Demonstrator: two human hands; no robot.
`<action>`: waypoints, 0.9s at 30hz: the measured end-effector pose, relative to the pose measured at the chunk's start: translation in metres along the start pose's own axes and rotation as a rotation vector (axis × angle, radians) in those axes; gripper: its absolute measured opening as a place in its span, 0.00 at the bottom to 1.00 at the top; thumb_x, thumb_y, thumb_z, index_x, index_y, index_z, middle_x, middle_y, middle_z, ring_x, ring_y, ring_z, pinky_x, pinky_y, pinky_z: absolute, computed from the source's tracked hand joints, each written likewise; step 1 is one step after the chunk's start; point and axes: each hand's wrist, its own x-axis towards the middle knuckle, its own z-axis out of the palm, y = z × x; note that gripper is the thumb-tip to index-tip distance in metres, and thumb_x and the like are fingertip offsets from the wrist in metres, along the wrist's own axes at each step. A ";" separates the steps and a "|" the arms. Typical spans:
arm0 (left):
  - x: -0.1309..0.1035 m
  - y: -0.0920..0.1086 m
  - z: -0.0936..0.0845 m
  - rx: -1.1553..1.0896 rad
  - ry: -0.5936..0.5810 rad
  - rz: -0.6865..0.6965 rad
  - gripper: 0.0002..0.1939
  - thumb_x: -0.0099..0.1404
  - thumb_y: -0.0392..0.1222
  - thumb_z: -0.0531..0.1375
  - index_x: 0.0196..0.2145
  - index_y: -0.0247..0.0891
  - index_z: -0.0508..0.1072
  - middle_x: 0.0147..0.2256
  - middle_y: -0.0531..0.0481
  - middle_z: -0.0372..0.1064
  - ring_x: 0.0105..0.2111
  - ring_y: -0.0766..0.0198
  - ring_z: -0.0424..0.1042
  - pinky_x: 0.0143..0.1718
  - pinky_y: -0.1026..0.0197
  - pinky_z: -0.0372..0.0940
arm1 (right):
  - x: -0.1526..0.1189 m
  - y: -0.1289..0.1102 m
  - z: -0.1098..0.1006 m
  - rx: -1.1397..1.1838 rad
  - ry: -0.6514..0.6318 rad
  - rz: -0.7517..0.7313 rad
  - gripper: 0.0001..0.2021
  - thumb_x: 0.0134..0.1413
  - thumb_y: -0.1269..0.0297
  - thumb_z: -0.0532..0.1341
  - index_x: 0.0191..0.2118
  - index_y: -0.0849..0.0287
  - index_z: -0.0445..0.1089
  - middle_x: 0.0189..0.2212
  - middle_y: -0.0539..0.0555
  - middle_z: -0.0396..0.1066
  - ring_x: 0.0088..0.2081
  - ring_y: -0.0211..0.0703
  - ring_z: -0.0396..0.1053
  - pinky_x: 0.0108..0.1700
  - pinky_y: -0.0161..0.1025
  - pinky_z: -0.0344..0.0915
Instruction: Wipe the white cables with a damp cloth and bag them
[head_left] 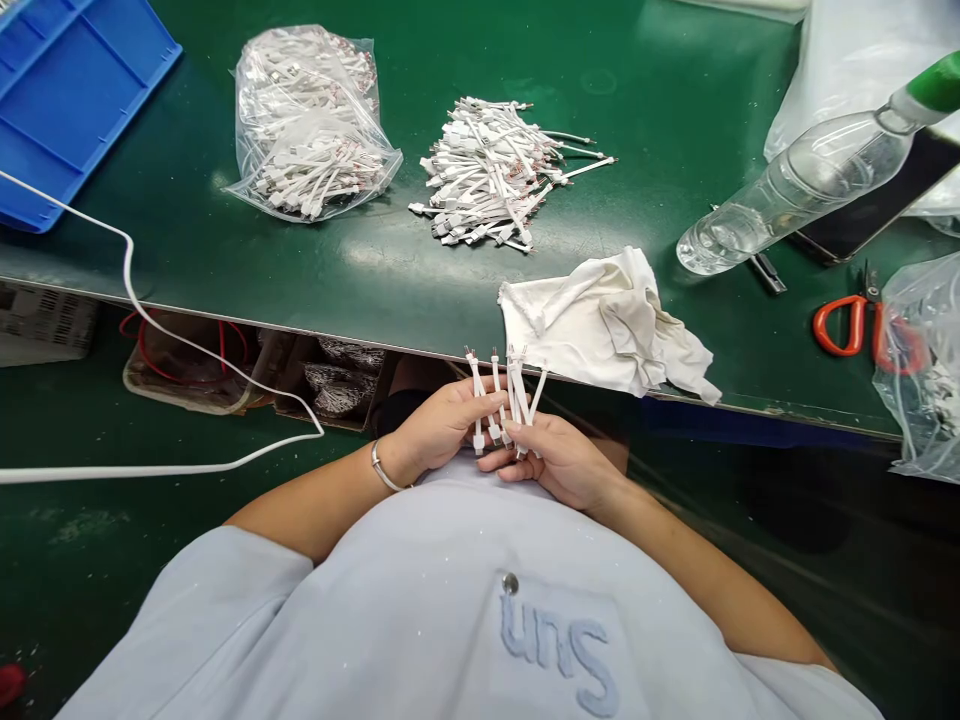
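Between my two hands, just off the table's front edge, are several short white cables (pixel 517 390) with small connectors at the lower ends and bare wire tips at the upper ends. My left hand (pixel 450 420) is closed, with thumb and fingers pinching the cables on the left side. The cables on the right side are gripped by my right hand (pixel 559 455), its thumb resting over them. A loose pile of the same white cables (pixel 495 170) lies on the green table (pixel 420 290). Beside it, a clear plastic bag (pixel 311 120) is filled with more of them.
A white cloth (pixel 607 320) lies at the table's edge. To the right are a water bottle (pixel 802 180), a dark phone (pixel 862 205), orange-handled scissors (pixel 840 325) and a plastic bag (pixel 930 400). A blue bin (pixel 67 100) stands at far left, near a white cord (pixel 225 360).
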 end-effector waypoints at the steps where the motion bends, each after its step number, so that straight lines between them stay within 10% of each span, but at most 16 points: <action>1: 0.000 0.002 -0.001 0.005 -0.015 -0.018 0.17 0.56 0.48 0.66 0.39 0.33 0.74 0.28 0.50 0.71 0.23 0.71 0.66 0.23 0.69 0.58 | 0.000 0.000 0.000 -0.007 -0.008 0.006 0.09 0.51 0.63 0.65 0.36 0.65 0.73 0.32 0.56 0.76 0.31 0.38 0.76 0.27 0.25 0.72; 27: 0.003 0.029 0.010 -0.160 -0.076 -0.067 0.13 0.53 0.34 0.68 0.38 0.31 0.75 0.37 0.43 0.76 0.39 0.62 0.75 0.46 0.59 0.65 | -0.004 -0.022 0.004 -0.289 -0.065 0.044 0.16 0.44 0.54 0.68 0.33 0.64 0.73 0.33 0.55 0.75 0.26 0.35 0.73 0.24 0.28 0.67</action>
